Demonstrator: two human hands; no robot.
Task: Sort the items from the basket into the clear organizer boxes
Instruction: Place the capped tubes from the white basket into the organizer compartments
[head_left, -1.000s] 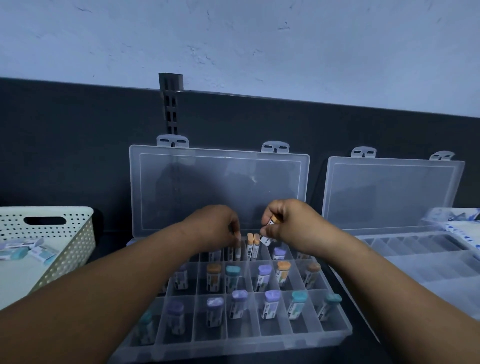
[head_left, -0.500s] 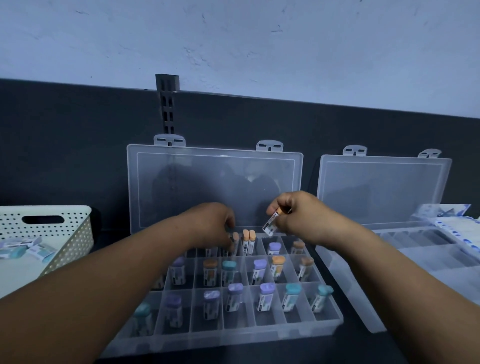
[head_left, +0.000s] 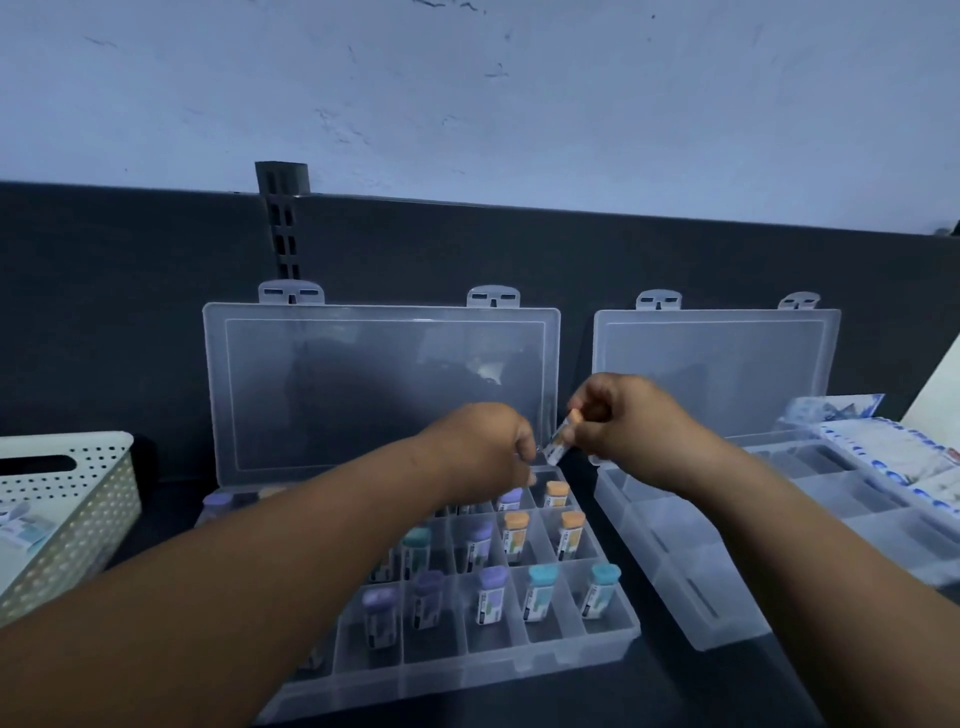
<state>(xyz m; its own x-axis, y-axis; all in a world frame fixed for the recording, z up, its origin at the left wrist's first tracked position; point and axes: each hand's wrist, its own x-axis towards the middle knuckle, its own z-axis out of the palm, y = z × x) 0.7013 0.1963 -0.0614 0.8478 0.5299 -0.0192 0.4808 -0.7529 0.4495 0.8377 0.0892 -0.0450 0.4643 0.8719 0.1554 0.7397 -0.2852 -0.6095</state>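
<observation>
right grip (head_left: 628, 431): pinching orange-cap vial (head_left: 560, 442) above box (head_left: 519, 670) back-right corner
left grip (head_left: 483, 447): curled at back row, hold unclear

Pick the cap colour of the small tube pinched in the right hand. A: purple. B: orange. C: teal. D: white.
B: the tube pinched by the right hand shows an orange cap at its upper end, over the back row of the filled organizer box.

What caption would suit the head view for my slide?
Right hand pinches a small orange-capped vial above the clear plastic organizer box; left hand hovers alongside.
</observation>
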